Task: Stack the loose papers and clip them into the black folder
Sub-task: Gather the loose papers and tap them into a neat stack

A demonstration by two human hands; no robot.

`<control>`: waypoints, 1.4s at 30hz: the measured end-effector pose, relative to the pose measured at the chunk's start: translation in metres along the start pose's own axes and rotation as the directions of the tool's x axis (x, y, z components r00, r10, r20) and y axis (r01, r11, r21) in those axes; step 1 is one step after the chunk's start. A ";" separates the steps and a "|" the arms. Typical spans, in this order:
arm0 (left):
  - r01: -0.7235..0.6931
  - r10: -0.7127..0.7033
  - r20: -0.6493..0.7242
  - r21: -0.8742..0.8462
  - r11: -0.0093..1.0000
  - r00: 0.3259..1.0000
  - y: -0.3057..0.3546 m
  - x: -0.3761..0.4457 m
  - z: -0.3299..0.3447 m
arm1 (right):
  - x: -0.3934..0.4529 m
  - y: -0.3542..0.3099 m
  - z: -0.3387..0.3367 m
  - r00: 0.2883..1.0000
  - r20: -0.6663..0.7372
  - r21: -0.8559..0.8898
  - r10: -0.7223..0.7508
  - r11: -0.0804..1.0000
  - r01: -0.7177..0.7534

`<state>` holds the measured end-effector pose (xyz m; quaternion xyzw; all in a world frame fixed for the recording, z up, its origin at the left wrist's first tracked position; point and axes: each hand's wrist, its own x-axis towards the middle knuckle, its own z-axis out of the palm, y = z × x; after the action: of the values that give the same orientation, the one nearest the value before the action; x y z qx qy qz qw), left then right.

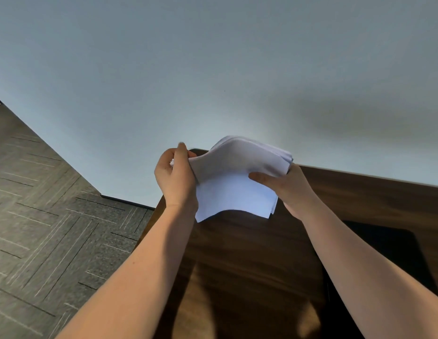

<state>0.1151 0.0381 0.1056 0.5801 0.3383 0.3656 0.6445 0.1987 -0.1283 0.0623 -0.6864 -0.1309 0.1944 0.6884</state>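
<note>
A stack of white papers (234, 184) is held up above the dark wooden table (249, 253), bowed upward in the middle. My left hand (175, 177) grips the stack's left edge, thumb on top. On the right edge sits my right hand (284, 185), with its thumb pressed across the top sheet. The black folder (389, 250) lies flat on the table at the right, partly hidden behind my right forearm.
The table stands against a pale wall (213, 69). Its left edge drops off to a grey patterned carpet floor (54, 216).
</note>
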 end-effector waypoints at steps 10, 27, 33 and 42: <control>-0.019 0.019 -0.060 0.001 1.000 0.998 -0.026 0.001 -0.009 | -0.001 0.010 -0.014 0.999 -0.024 0.059 0.024 0.998 -0.023; 0.153 -0.204 0.464 0.146 0.977 0.862 -0.088 0.023 -0.039 | 0.001 0.059 -0.012 0.953 0.056 0.031 0.298 0.953 -0.300; 0.136 -0.168 0.439 0.103 0.985 0.883 -0.081 0.024 -0.035 | 0.004 0.053 -0.015 0.976 -0.007 0.021 0.216 0.976 -0.216; 0.137 -0.177 0.455 0.121 0.983 0.873 -0.058 0.034 -0.034 | 0.009 0.024 -0.011 0.998 0.038 0.002 0.046 0.999 -0.047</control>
<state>0.1075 0.0808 0.0446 0.6480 0.2357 0.1481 0.7090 0.2096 -0.1346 0.0372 -0.6844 -0.1278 0.2236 0.6821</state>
